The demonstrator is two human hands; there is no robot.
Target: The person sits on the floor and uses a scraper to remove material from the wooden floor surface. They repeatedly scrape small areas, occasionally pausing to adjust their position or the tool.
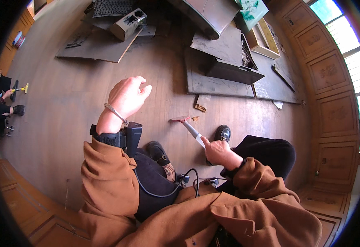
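My right hand (220, 149) is closed around the handle of a scraper (192, 129), whose wide red-edged head rests on or just over the wooden floor (106, 83). Beside the scraper's head lies a small brownish scrap (195, 118). My left hand (129, 92) hangs above the floor on the left, with thumb and fingers apart and nothing visible between them. It wears a metal bangle (115, 112), and a black device (133, 139) is strapped to that wrist.
Dark panels (220, 86) and an open drawer (238, 72) lie ahead to the right; another panel (96, 51) is ahead to the left. Wooden cabinets (328, 71) line the right wall. At the far left edge a person (2, 106) holds a yellow scraper (24, 89). A cable (158, 195) crosses my lap.
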